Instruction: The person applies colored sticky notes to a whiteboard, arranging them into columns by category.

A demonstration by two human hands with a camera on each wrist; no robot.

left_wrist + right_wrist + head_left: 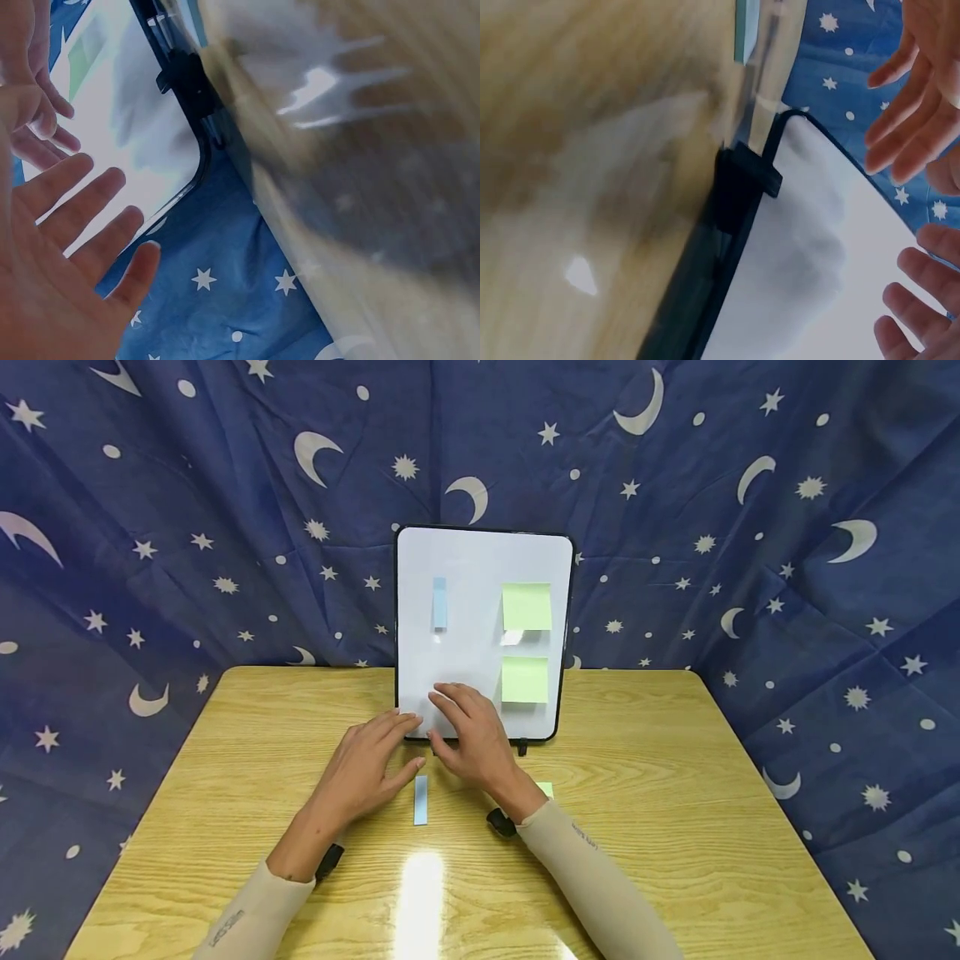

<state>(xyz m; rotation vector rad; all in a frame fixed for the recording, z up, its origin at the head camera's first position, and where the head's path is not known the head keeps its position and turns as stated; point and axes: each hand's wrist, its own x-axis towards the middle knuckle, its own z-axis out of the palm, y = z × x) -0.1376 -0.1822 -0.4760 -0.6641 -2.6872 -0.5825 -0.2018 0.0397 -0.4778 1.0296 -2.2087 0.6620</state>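
Note:
A white board (472,556) with a black frame stands upright on the table. A narrow pale-blue sticky strip (440,602) is stuck to its left part. Two square yellow-green sticky notes, an upper one (527,606) and a lower one (524,680), are on its right part. My left hand (367,764) hovers by the board's lower left corner, fingers extended and holding nothing. Beside it my right hand (476,735) reaches before the lower edge, fingers loosely bent, also holding nothing. Whether fingertips touch the board I cannot tell.
On the wooden table (637,827) in front of the board lies another blue strip (421,800), near my left thumb. A yellow-green note (546,789) is partly hidden behind my right forearm. A dark blue curtain (225,485) with moons and stars hangs behind the table.

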